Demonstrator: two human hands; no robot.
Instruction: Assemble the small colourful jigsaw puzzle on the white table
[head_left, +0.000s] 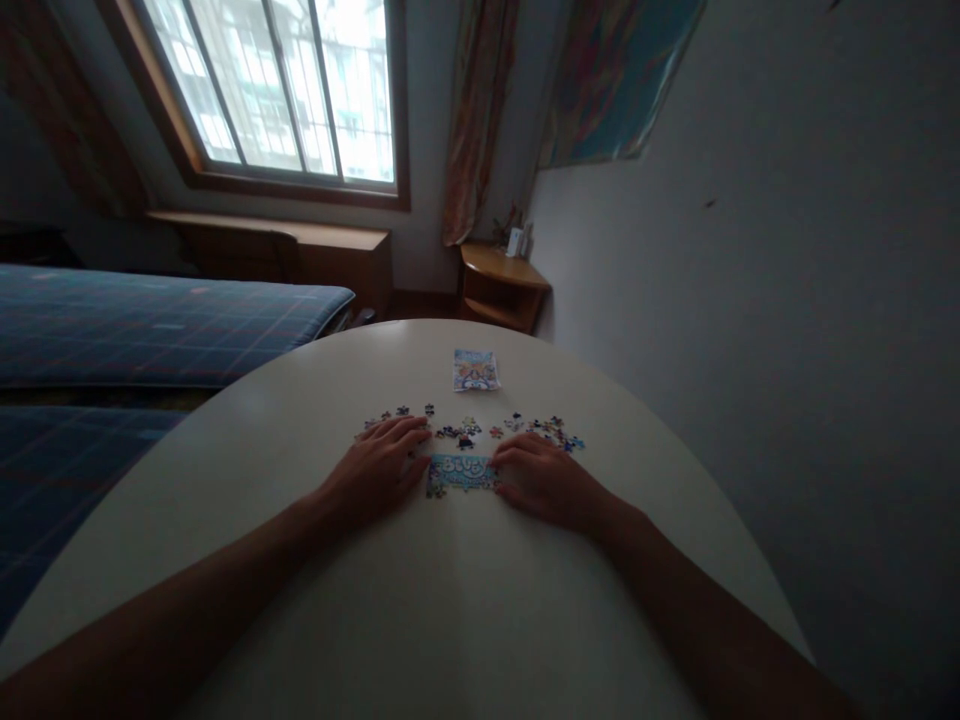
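Note:
A partly joined jigsaw puzzle [463,472] with blue tones and large lettering along its top lies flat on the table before me. My left hand [386,465] rests palm down at its left side, fingers stretched out and thumb near the puzzle's edge. At the right side is my right hand [544,478], its fingertips touching the edge and its thumb apart below them. Loose jigsaw pieces [457,434] lie just beyond the puzzle. More pieces [553,430] are scattered past my right hand, and some others [403,411] past my left, partly covered by its fingers.
A small picture packet [475,371] lies farther back on the round white table [465,600]. Beyond the table are a plaid mattress [165,325] on the left, a corner shelf [504,268] and a window [277,90]. A wall [750,330] runs along the right.

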